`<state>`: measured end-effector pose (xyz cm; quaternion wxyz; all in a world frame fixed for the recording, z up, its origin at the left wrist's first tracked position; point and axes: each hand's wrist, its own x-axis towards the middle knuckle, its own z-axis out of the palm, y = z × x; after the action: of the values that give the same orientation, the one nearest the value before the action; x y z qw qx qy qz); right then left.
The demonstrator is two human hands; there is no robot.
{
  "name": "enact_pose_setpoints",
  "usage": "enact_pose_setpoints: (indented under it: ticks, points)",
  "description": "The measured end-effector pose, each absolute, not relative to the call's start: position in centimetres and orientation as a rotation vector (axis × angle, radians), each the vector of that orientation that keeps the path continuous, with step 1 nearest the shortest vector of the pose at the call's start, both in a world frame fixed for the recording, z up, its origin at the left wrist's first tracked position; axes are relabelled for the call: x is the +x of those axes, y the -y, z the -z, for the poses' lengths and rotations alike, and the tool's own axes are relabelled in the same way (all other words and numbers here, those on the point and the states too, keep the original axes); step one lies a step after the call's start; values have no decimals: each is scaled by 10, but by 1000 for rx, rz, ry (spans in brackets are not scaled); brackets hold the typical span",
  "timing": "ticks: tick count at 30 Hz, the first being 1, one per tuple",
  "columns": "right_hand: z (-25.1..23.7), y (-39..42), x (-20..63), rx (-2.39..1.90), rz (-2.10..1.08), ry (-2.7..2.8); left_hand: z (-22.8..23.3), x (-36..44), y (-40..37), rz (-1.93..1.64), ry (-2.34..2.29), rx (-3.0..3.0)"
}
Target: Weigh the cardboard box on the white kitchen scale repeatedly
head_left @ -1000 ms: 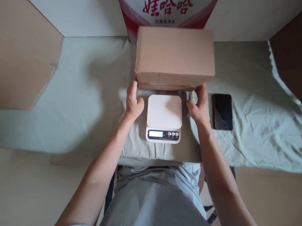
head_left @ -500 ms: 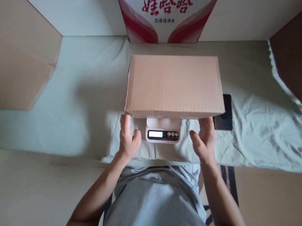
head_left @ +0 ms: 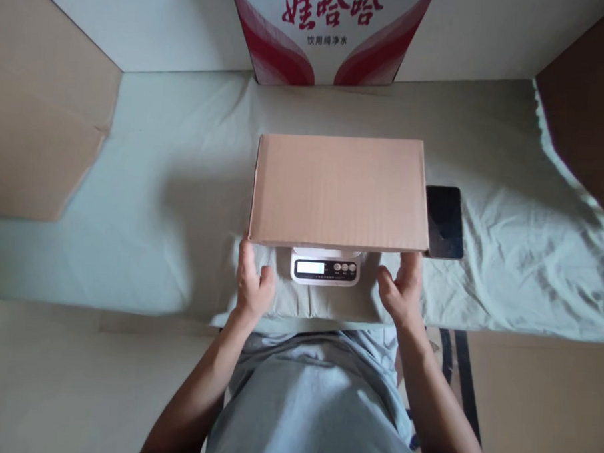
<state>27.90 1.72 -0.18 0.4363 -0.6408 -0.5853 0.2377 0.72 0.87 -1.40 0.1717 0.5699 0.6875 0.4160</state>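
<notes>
Pale green cloth (head_left: 148, 200) covers the table, w/ a red-and-white printed carton (head_left: 330, 34) standing at the far edge, behind the scale. Small white scale (head_left: 325, 266) sits centre-front; only its display strip shows. Plain cardboard box (head_left: 339, 192) lies flat over the scale, covering its platform. Left hand (head_left: 252, 284) is at the box's near-left corner, right hand (head_left: 402, 291) at the near-right corner — fingers half-curled, tips up against the box's lower edge, thumbs free; whether they grip it, can't tell. Black phone (head_left: 445, 223) lies just right of the scale — partly tucked under the box's edge.
</notes>
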Motion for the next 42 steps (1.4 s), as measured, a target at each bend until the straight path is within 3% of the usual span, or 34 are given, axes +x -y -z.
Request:
enact_pose_setpoints:
  ticks: [16, 27, 32, 42]
  points:
    - [21, -20, 285, -1798, -510, 1449, 39, -8, -25, -1156, -2031, 1603]
    - [-40, -17, 268, -1265, -827, 1227, -49, 20, -16, -1346, -1517, 1459]
    - [-58, -45, 261, -1075, -813, 1200, -68, 31, -43, -1446, -1377, 1521]
    - [-29, -132, 274, -1035, -840, 1336, -33, 27, -131, -1480, -1328, 1653]
